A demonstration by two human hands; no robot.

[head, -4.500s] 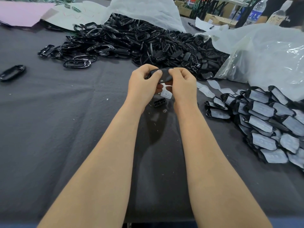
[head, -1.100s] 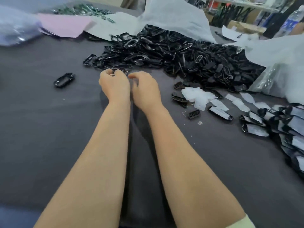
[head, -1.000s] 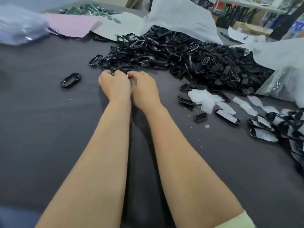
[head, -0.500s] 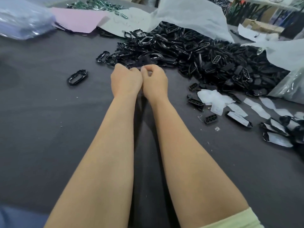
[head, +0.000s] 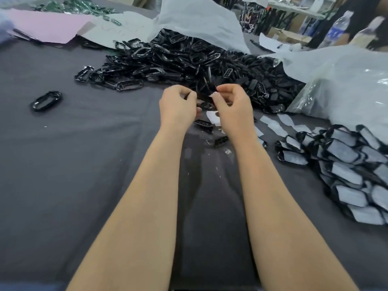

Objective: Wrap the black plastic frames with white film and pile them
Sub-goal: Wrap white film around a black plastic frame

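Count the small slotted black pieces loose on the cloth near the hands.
2. One slotted piece lies between the wrists; the other sits nearer, beside the right forearm. More may lie hidden.

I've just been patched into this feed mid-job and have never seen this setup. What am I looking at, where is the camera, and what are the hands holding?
There is no machine here. A person works with bare hands, and the single picture comes from a camera worn on their head, looking forward and down along both forearms. The left hand and right hand pinch a black frame between them, above the grey cloth. Behind them lies a heap of unwrapped frames. To the right is the pile of wrapped frames, with loose white film pieces beside it. One lone frame lies off to the left.
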